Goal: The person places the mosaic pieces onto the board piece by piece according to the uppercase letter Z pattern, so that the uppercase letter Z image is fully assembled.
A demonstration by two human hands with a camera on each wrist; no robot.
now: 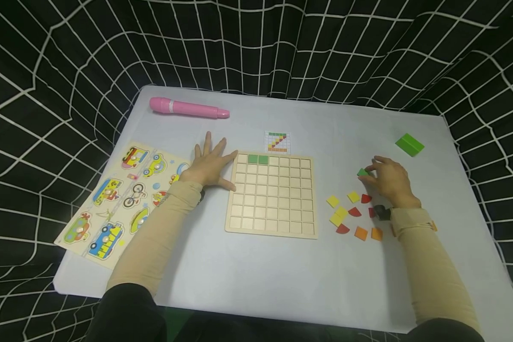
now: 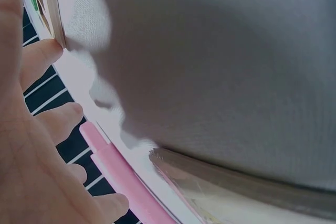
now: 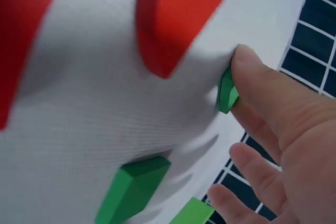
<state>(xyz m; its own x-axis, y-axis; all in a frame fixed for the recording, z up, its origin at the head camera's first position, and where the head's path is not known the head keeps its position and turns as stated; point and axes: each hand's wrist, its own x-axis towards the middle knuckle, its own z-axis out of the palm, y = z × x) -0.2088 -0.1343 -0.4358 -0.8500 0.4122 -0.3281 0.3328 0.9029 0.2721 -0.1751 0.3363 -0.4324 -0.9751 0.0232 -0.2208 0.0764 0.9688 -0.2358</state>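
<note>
Right hand (image 1: 390,181) is pinching a small green piece (image 1: 362,172) between thumb and fingertip, right of the grid board (image 1: 273,235) and well apart from it; can't tell whether the piece is touching the table (image 1: 273,275). Right wrist view is showing a second green tile (image 3: 134,187) lying on the cloth near that hand, with two red shapes looming closer to the lens. Left hand (image 1: 209,166) is spreading its fingers straight and touching the board's left edge; its forearm is crossing over the vehicle puzzle (image 1: 105,240). Two green squares (image 1: 258,159) are sitting in the board's far row, second and third cells from the left. Pattern card (image 1: 277,141) is lying just beyond the far edge. Yellow tiles (image 1: 333,201), red wedges (image 1: 355,212) and orange tiles (image 1: 361,232) are lying loose between board and right wrist, one orange partly hiding behind the wrist. Green block (image 1: 410,145) is resting beyond the right hand, pink stick (image 1: 192,109) at far left. Dark netting-patterned cloth (image 1: 222,45) is hanging behind.
</note>
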